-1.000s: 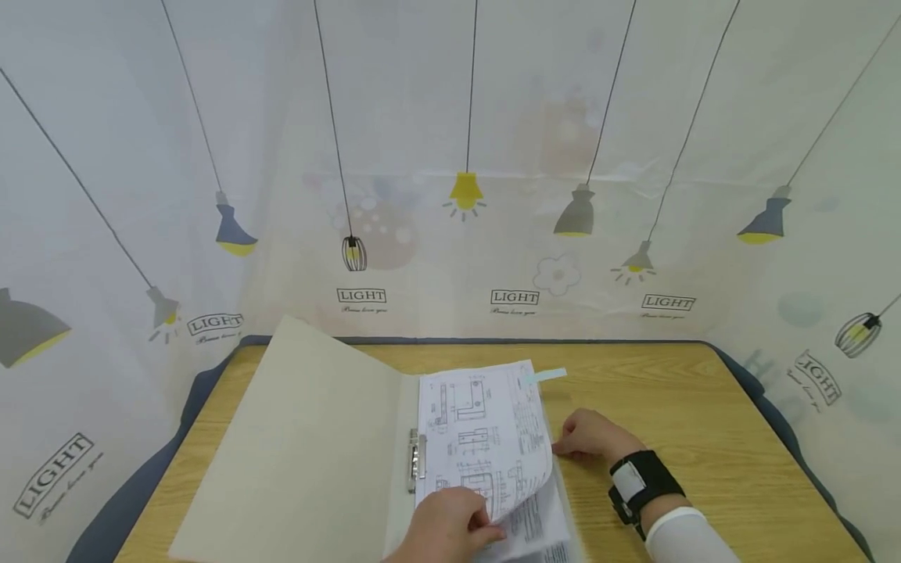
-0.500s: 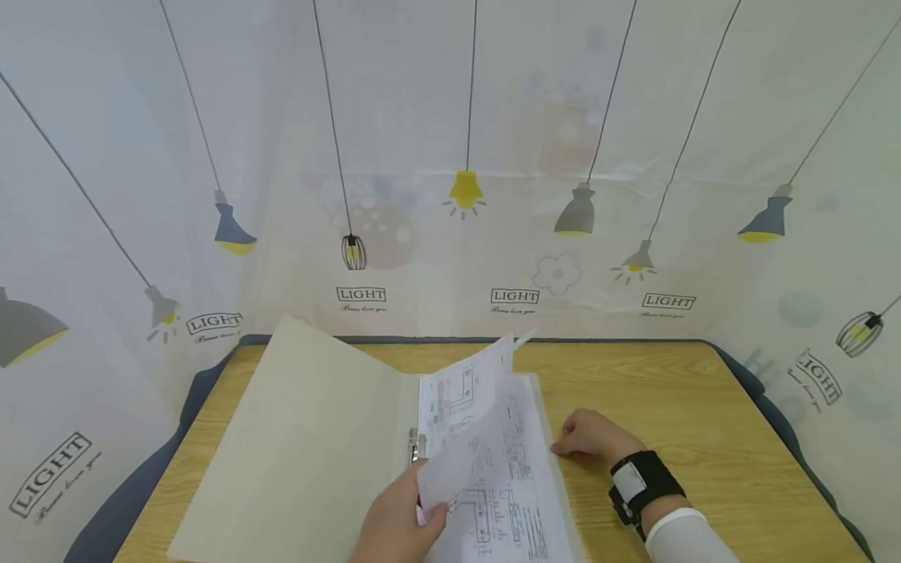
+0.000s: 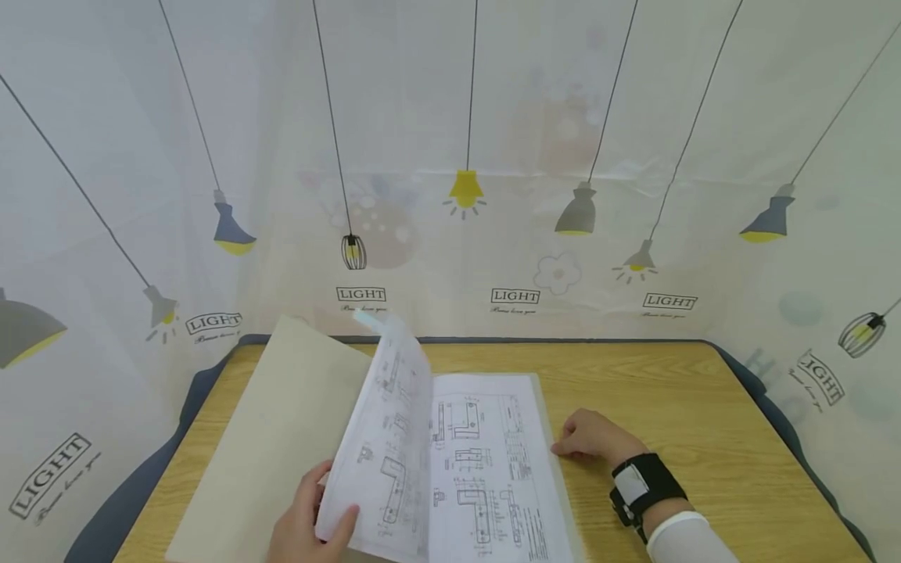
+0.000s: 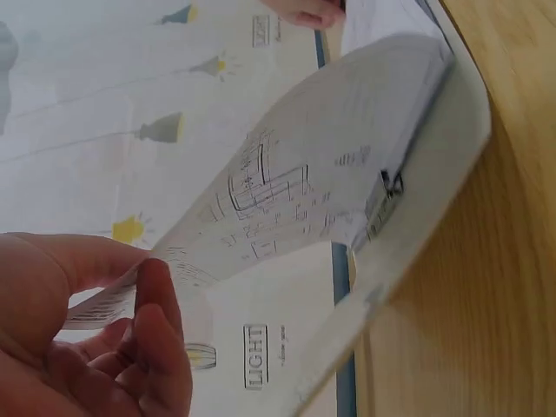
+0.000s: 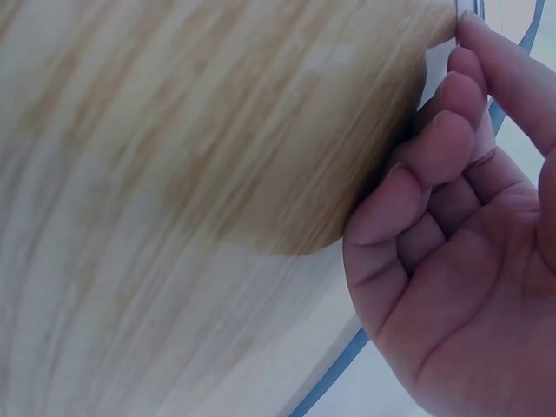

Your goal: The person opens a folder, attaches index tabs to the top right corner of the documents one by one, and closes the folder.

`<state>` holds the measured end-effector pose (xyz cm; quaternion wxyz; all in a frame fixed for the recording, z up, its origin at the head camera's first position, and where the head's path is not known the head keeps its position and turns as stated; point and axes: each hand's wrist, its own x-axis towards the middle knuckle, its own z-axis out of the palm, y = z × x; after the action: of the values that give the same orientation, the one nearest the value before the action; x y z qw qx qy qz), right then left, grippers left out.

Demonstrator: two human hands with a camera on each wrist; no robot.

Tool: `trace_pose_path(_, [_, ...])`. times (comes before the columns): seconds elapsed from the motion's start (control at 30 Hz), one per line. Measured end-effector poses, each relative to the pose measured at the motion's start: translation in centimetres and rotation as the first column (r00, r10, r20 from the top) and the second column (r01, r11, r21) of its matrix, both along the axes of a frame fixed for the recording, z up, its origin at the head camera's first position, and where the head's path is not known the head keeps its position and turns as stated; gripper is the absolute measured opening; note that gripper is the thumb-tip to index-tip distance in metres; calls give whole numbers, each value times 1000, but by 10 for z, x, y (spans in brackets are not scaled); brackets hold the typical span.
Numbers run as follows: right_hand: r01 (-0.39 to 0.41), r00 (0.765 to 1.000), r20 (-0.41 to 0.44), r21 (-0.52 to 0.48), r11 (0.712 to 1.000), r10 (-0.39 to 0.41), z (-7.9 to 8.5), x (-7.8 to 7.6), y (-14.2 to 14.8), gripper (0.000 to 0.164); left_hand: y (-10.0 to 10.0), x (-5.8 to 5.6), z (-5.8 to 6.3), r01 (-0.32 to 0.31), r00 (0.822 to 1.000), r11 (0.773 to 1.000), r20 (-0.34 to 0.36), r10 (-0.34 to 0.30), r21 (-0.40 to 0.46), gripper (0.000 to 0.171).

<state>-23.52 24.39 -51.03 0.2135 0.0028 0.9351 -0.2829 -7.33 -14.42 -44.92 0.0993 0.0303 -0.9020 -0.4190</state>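
An open file folder [image 3: 260,446] lies with its cream cover to the left and a stack of printed technical drawings [image 3: 486,469] on the right. My left hand [image 3: 310,520] pinches the outer edge of a raised drawing sheet [image 3: 380,446] between thumb and fingers, and the sheet stands up, curved leftward. A pale blue tab [image 3: 369,319] sticks out from its top. In the left wrist view a metal clip [image 4: 382,204] shows at the folder's spine. At the folder's right edge my right hand [image 3: 594,436] has curled fingers, thumb and index tips meeting at that edge.
The folder lies on a wood-grain table [image 3: 704,446] with a dark blue border along its far edge. Behind it hangs a pale curtain [image 3: 422,156] printed with lamps. A black strap [image 3: 647,486] circles my right wrist.
My left hand has lifted the tabbed sheet from the right-hand stack and swung it left past the spine, uncovering a similar drawing beneath. The right hand stays put.
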Motion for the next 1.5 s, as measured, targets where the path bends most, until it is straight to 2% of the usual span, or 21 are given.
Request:
trace_pose_path(0.17, [5, 1000, -7, 0, 1000, -5, -1, 0, 0, 27, -19, 2, -3, 24, 989, 998, 146, -15, -57, 75])
trace_pose_path(0.3, [9, 1000, -11, 5, 1000, -9, -3, -1, 2, 27, -30, 0, -8, 68, 959, 992, 281, -37, -102, 88])
trace_pose_path(0.43, [11, 1000, -16, 1, 1000, -11, -3, 0, 2, 28, -40, -4, -17, 134, 940, 978, 331, -75, -158, 87])
trace_pose_path(0.63, [16, 1000, -12, -12, 1000, -16, -2, 0, 1, 28, -54, -12, -34, 241, 939, 935, 305, -157, -259, 72])
trace_pose_path(0.7, [15, 1000, -7, -6, 1000, -15, -1, 0, 1, 28, -57, -14, -40, 262, 941, 925, 286, -181, -276, 69])
trace_pose_path(0.83, [5, 1000, -2, 7, 1000, -5, 0, -2, 1, 27, -60, -16, -50, 271, 942, 918, 276, -191, -290, 68])
trace_pose_path(0.93, [1, 1000, -6, 10, 1000, -1, -1, -2, 1, 27, -60, -18, -55, 269, 936, 911, 307, -172, -311, 67])
trace_pose_path(1.17, [3, 1000, -14, 2, 1000, -3, -3, -1, 1, 27, -59, -20, -58, 269, 906, 907, 404, -124, -325, 64])
trace_pose_path(1.33, [8, 1000, -12, -6, 1000, -8, -3, 0, 1, 27, -62, -20, -69, 254, 910, 891, 405, -88, -377, 62])
trace_pose_path(1.5, [7, 1000, -11, -9, 1000, -7, -2, 2, 1, 27, -61, -15, -74, 169, 928, 890, 372, 0, -423, 58])
